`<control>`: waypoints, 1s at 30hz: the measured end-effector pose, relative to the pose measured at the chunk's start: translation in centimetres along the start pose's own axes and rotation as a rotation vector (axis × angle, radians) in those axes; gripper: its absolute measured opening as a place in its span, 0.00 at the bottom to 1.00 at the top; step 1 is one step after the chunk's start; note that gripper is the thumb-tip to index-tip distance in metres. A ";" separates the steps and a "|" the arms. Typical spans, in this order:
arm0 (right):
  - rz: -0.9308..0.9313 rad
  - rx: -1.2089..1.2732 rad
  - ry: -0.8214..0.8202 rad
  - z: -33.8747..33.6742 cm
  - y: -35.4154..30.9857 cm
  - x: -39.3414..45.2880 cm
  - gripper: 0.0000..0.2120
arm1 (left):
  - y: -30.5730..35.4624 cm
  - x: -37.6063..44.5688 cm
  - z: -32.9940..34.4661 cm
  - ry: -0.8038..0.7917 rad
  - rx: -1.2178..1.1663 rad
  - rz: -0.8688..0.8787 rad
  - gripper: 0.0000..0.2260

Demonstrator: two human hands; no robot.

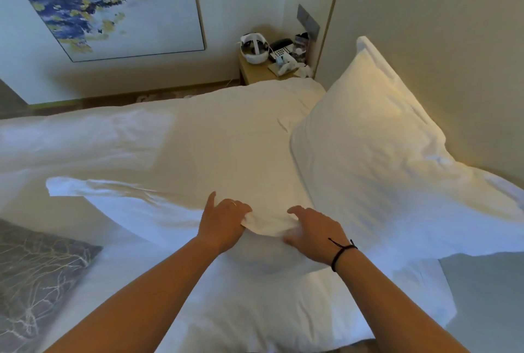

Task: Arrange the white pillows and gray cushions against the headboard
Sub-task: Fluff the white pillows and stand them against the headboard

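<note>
- Roughly a quarter done, at a guess: one plump white cotton pillow (368, 137) already leans upright against the pale padded headboard (439, 41), on the far side near the small wooden bedside table (263, 70).
- Second white pillow in a loose cotton case (175, 211) lies flat across the white duvet (141, 131), well short of the headboard; it has yet to be stood up beside the first.
- Gray cushion with a pale branching vein pattern (37, 273) sits at the lower left on the bed edge, apart from both hands and untouched. Only one gray cushion is in view; others may lie outside the frame.
- Left hand (224, 219): fingers curled, pinching a bunched fold of the flat pillow's case at its near edge. Ring visible on one finger.
- Right hand (312, 230): lies on the same pillow just beside the left, fingers spread and bent downward onto the fabric. Motion blur at the fingertips, so it probably presses rather than grips, but I cannot tell. Dark cord bracelet (340, 252) on the wrist.
</note>
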State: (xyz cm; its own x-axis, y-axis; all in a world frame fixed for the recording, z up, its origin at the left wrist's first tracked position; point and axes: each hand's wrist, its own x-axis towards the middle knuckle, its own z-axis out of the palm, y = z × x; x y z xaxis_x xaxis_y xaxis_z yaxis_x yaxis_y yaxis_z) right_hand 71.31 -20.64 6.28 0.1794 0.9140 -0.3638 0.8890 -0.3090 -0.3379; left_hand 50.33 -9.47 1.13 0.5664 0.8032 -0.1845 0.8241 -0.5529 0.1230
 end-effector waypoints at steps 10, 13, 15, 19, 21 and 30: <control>-0.555 -0.237 0.312 5.5 -6.6 -0.7 0.11 | 0.1 -0.1 -1.4 0.006 -0.049 -0.149 0.17; -0.468 -0.215 0.325 5.3 -5.4 0.6 0.22 | -1.0 -0.2 -2.1 0.026 -0.038 -0.153 0.15; -0.381 -0.255 0.310 4.5 -4.6 1.6 0.27 | -1.9 -0.1 -2.5 0.054 -0.038 -0.194 0.17; -0.249 -0.288 0.108 4.6 -3.0 3.1 0.31 | -4.0 -0.3 -2.8 0.203 0.025 -0.306 0.18; -0.208 -0.298 0.071 4.9 -2.7 3.4 0.32 | -4.6 -0.5 -2.9 0.281 0.049 -0.299 0.17; -0.130 -0.290 0.130 6.1 -1.9 4.1 0.22 | -8.3 -2.1 -0.7 -0.115 0.080 0.133 0.37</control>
State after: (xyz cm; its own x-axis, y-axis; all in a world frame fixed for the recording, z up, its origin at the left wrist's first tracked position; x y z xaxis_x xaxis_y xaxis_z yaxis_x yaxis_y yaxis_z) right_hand 67.76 -17.90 0.17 0.0926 0.9725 -0.2137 0.9874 -0.1174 -0.1063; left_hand 42.28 -6.46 1.18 0.6623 0.6938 -0.2827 0.7366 -0.6720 0.0763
